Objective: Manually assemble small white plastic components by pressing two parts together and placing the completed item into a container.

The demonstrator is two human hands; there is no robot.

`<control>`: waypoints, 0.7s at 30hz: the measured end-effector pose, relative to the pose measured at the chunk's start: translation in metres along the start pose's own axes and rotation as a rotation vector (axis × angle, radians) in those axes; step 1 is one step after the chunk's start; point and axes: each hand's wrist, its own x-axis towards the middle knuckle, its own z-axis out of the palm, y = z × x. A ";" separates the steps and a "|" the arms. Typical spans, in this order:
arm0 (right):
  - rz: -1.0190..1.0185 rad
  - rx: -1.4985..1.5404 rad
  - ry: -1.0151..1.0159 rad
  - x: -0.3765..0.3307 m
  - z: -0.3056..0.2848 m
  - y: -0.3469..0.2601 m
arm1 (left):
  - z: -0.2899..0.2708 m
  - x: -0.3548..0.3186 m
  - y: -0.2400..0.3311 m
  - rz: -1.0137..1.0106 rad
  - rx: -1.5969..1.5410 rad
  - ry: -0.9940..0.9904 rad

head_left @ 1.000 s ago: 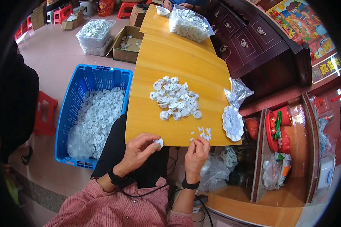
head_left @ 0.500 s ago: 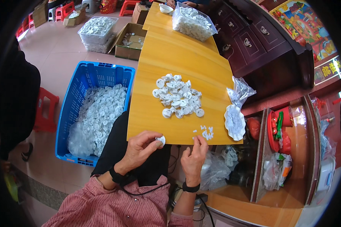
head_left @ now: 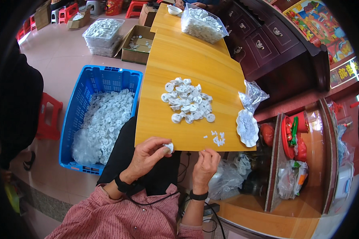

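Observation:
My left hand (head_left: 149, 157) pinches a white round plastic part (head_left: 169, 147) between thumb and fingers at the table's near edge. My right hand (head_left: 206, 167) is beside it, with thumb and fingertips pressed together; whatever sits between them is too small to make out. Just beyond those fingertips lies a scatter of small white plastic pieces (head_left: 218, 140). Farther up the tabletop, a heap of white round plastic parts (head_left: 187, 101) resembles the one in my left hand. A scalloped white dish (head_left: 243, 141) holds more small pieces at the right edge.
The yellow wooden table (head_left: 167, 59) carries a clear plastic bag (head_left: 253, 95) and a full plastic tub (head_left: 203, 34). On the floor to the left stands a blue crate (head_left: 64, 139) of white parts. A person's hands (head_left: 199, 4) show at the far end. Shelves (head_left: 273, 171) stand right.
My right hand has drawn back slightly from the small pieces, its fingertips now closed together. The left hand keeps its place, and the white part in it looks slightly tilted.

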 end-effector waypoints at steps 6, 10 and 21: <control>0.495 0.464 0.037 -0.011 0.000 -0.002 | 0.003 -0.003 0.013 -0.129 -0.171 -0.024; 0.834 1.008 0.068 -0.004 -0.013 -0.014 | 0.000 -0.004 0.012 -0.236 -0.342 -0.056; 0.956 1.510 -0.069 -0.005 -0.022 -0.031 | 0.001 -0.004 0.005 -0.299 -0.568 -0.099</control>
